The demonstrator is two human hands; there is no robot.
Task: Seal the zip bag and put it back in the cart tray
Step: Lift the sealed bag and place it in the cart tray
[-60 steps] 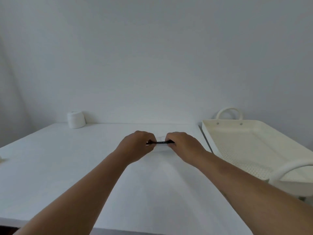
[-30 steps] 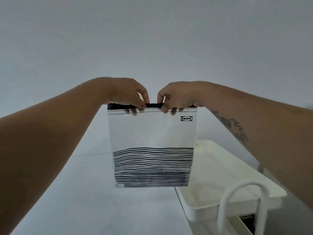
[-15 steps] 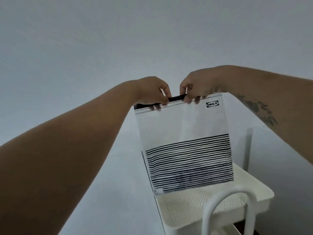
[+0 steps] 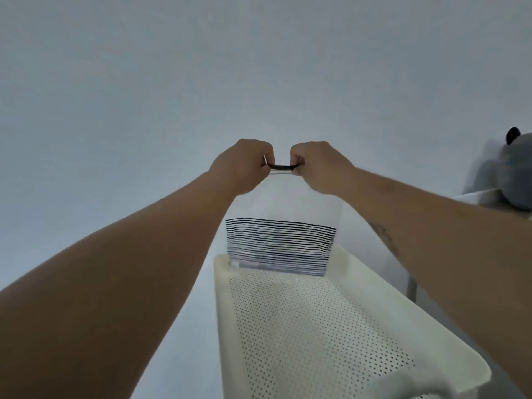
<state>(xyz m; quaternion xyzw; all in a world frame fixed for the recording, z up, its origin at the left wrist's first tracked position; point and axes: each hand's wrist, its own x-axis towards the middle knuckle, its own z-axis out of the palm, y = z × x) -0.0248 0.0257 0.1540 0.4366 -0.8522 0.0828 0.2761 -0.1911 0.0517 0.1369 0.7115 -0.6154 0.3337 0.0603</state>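
Note:
A clear zip bag with black stripes across its lower half hangs upright from its black top strip. My left hand pinches the strip's left part and my right hand pinches its right part, knuckles close together. The bag's bottom edge sits at the far end of the cream perforated cart tray, right above or touching the tray floor; I cannot tell which. Both forearms stretch out over the scene.
The white table surface lies left of the tray. A grey plush toy with a black ear rests on a white ledge at the right edge. A plain wall fills the background.
Both hands carried the bag from above the table over to the cart tray and lowered it, so its bottom edge now sits at the tray's far end. The view swung right and down.

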